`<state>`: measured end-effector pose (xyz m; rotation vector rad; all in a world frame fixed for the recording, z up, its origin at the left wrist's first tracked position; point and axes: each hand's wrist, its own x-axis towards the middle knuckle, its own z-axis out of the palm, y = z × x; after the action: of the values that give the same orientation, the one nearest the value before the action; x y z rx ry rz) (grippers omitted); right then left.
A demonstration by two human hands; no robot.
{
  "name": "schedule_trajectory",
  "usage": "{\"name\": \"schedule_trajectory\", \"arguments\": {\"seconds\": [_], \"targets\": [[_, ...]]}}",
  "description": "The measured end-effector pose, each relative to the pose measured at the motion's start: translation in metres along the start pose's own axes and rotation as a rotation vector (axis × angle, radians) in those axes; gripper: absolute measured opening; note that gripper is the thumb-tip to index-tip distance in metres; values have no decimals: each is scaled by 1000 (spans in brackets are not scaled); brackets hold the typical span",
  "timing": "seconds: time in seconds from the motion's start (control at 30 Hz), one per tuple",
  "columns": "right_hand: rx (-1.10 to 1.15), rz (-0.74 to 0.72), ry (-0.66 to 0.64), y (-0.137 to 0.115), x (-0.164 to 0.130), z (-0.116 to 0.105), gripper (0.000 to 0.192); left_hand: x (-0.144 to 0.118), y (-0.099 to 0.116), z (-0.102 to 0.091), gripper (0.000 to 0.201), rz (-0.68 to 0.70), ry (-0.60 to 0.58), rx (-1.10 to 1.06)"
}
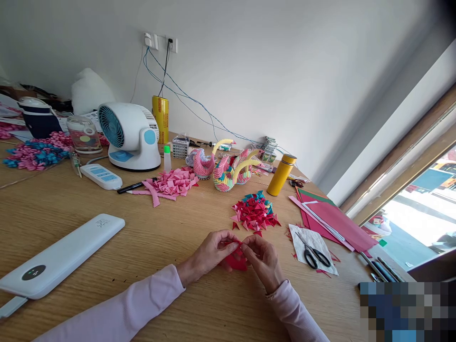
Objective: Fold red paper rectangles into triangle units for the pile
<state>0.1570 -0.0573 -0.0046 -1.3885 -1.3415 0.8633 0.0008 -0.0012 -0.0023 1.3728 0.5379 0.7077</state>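
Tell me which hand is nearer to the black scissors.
Right. The right hand sits just left of the scissors, pinching the red paper; the left hand is farther away, beyond that paper.

Matt red paper [235, 260] (seemingly), wooden table [171, 237].

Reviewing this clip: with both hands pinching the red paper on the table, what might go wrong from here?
1. The left hand and right hand hide most of the red paper, so a crooked crease may go unseen.
2. The pile of folded red triangles lies just beyond the fingers; a forward sweep might scatter it.
3. The scissors lie close beside the right hand, within reach of a careless wrist.
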Motion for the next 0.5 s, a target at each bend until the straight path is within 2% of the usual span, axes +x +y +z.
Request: {"name": "schedule_trajectory", "arguments": {"seconds": [0.13,0.3,0.5], "targets": [[29,11,-11,-2,0,1,36,0,1,0,32,39,6,32],[190,45,-41,-5,-1,0,39,-3,3,1,31,55,2,109],[137,49,-32,0,1,-2,40,-5,4,4,33,43,-36,146]]}}
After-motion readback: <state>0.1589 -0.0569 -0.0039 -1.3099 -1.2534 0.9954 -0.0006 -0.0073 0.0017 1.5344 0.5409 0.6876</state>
